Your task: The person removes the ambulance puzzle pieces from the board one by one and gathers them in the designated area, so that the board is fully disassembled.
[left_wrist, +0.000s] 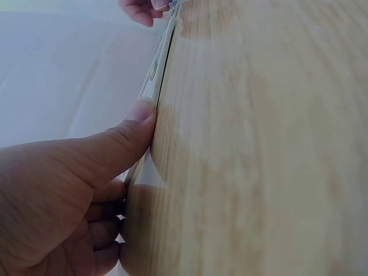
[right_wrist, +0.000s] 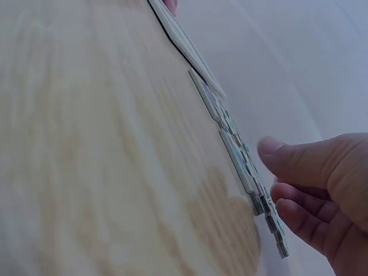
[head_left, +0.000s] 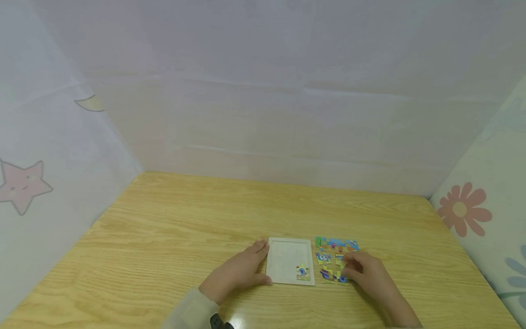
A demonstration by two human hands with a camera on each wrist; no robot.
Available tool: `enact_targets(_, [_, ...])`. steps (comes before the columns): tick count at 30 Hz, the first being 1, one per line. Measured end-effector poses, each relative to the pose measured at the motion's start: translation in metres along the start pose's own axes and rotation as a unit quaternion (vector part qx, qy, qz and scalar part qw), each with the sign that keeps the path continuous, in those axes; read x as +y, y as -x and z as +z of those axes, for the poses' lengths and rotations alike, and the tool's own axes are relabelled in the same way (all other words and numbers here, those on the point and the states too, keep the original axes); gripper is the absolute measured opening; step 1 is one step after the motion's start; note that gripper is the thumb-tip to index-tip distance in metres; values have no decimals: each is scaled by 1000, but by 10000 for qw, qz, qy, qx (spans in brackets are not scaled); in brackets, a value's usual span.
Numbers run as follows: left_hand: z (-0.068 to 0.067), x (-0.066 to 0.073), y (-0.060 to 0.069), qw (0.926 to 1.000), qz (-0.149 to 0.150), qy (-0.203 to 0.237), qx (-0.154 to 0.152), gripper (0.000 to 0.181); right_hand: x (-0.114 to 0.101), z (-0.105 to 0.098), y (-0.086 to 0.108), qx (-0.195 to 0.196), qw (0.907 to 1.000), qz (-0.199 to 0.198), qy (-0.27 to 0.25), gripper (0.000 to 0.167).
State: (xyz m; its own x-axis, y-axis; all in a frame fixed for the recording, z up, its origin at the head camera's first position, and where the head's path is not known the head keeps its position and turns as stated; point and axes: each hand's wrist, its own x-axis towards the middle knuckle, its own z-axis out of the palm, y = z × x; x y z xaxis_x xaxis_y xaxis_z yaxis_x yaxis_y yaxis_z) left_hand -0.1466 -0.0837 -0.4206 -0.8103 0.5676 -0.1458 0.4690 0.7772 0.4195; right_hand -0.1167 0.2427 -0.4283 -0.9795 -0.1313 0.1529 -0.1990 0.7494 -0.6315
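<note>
A pale puzzle tray [head_left: 287, 260] lies on the table, with one printed puzzle piece [head_left: 303, 272] in its lower right corner. My left hand [head_left: 244, 267] rests along the tray's left side; in the left wrist view its thumb [left_wrist: 129, 129] touches the tray's edge. Right of the tray lies a patch of colourful puzzle pieces [head_left: 336, 241], some joined and some apart. My right hand [head_left: 367, 273] hovers at the right side of these pieces, partly covering them. Its thumb [right_wrist: 293, 158] and fingers stand apart in the right wrist view, and nothing shows between them.
The wood-grain table [head_left: 185, 219] extends around the tray and pieces. A pale cloth wall [head_left: 263, 114] rises behind it, and side walls carry a printed star [head_left: 23, 186] and a printed flower [head_left: 460, 209].
</note>
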Motion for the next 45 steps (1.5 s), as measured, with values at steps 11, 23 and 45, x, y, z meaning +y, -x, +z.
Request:
enact_targets(11, [-1,2,1,9999,-48,120,-33,86,-7,-1,0,557,9983,-150,41,16])
enact_targets(23, [-1,1,1,9999,-68,84,-15,86,-32,0,0,670,9961,-430,-390,17])
enact_targets(45, [-1,1,1,9999,-21,85,59,87,-52,36,-7,-465,9901,-1183,-596,26])
